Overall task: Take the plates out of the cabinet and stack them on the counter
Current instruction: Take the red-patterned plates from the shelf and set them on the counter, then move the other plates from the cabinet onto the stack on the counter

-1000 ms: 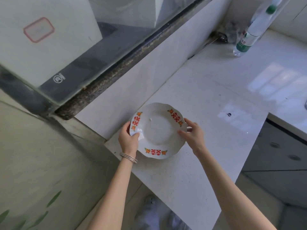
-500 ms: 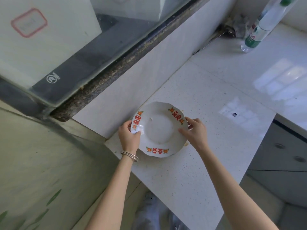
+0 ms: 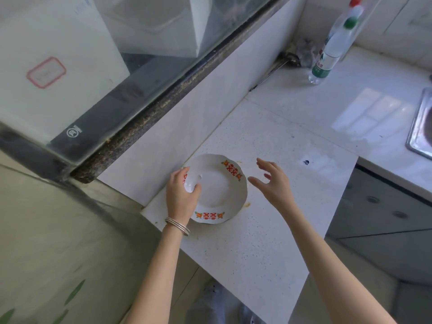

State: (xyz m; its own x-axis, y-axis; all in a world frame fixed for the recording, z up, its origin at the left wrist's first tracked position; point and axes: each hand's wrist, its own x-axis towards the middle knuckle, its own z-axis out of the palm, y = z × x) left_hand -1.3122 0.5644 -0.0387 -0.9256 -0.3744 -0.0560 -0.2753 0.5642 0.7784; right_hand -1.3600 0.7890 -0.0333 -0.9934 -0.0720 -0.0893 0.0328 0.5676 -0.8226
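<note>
A white plate (image 3: 218,188) with a scalloped rim and red-and-orange marks lies on the white speckled counter (image 3: 268,230), near its left end by the wall. My left hand (image 3: 181,195) grips the plate's left rim, thumb inside the dish. My right hand (image 3: 272,181) hovers just right of the plate, fingers spread, not touching it. The cabinet is not in view.
A plastic water bottle (image 3: 332,52) stands in the far corner of the counter. A metal sink's edge (image 3: 418,127) shows at the right. A window ledge (image 3: 163,99) runs above the backsplash. The counter's front edge drops off near my arms.
My right hand has let go of the plate's right rim and opened, moving slightly right. The plate now rests on the counter, with my left hand still on it.
</note>
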